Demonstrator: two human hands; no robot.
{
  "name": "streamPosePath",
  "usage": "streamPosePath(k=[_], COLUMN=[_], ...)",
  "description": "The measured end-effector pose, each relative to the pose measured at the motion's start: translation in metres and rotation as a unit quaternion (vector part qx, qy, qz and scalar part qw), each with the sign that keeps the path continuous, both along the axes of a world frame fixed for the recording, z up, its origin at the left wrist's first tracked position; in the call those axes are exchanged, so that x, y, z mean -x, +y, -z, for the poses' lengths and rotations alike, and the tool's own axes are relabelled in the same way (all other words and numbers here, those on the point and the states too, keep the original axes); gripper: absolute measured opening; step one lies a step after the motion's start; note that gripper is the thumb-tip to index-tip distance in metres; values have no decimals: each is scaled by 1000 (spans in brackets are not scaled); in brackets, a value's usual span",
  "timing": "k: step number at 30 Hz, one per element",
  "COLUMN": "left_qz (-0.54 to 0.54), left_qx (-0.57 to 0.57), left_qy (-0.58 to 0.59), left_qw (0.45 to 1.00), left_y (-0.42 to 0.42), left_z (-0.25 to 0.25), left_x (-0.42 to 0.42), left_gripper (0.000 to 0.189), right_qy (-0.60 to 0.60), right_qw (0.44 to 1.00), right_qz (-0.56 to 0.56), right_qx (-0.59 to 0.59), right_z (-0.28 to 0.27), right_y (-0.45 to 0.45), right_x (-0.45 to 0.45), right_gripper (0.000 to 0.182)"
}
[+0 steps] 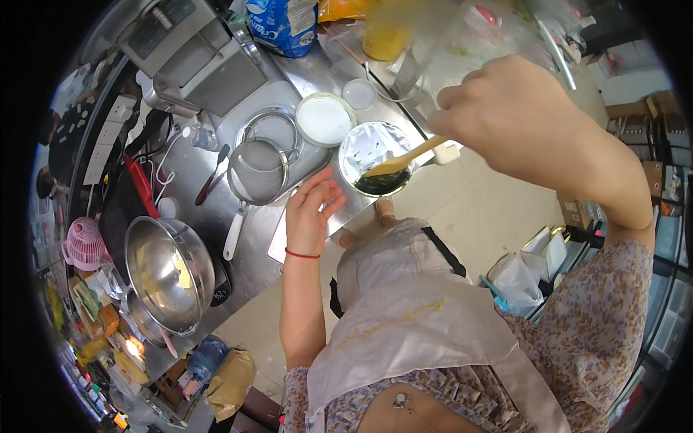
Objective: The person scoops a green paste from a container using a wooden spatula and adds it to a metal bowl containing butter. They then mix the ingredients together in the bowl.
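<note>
My right hand [492, 108] grips the upper end of a yellow spatula or spoon [403, 161]. The utensil slants down into a small saucepan [346, 154] with a shiny, foil-like interior, its tip in a dark green mass [383, 183] at the near side. A pale handle [446, 155] sticks out to the pan's right. Just left of the pan, my left hand [311, 208] hovers with fingers apart and nothing in it. A round container of white contents [325, 120] stands beyond the pan's left side. Partly behind my left wrist lies a flat, pale-screened device [278, 238].
A mesh strainer with a white handle [257, 172] rests by a second sieve [270, 116] on a tray [308, 162]. Nested steel bowls [169, 275] stand at the left. A dark-handled spatula [211, 176], a grey machine [216, 70] and a blue bag [284, 27] occupy the counter.
</note>
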State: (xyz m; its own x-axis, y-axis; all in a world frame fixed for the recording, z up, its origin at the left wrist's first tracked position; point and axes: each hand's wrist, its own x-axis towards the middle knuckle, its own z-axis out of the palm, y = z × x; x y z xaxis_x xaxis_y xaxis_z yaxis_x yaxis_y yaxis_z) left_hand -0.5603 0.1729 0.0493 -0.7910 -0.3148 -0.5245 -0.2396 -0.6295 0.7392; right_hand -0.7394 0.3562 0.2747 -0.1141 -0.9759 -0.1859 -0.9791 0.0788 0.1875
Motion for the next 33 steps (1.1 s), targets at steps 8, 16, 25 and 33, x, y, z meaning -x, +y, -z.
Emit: streamPosePath(k=[8, 16, 25, 33], left_qz=[38, 70, 121, 140], left_qx=[76, 76, 87, 91], left_qy=[-69, -32, -37, -59], left_qw=[994, 994, 988, 984], left_y=[0, -7, -16, -19], left_z=[-11, -18, -13, -9], left_x=[31, 37, 40, 43], left_gripper=[35, 31, 31, 36], right_qy=[-13, -27, -51, -69], right_qw=[995, 996, 997, 995], right_qz=[-58, -73, -66, -53], right_qx=[80, 38, -8, -48], right_z=[15, 5, 8, 9], right_y=[-23, -26, -31, -31], right_x=[7, -2, 6, 0], right_gripper=[5, 5, 4, 3])
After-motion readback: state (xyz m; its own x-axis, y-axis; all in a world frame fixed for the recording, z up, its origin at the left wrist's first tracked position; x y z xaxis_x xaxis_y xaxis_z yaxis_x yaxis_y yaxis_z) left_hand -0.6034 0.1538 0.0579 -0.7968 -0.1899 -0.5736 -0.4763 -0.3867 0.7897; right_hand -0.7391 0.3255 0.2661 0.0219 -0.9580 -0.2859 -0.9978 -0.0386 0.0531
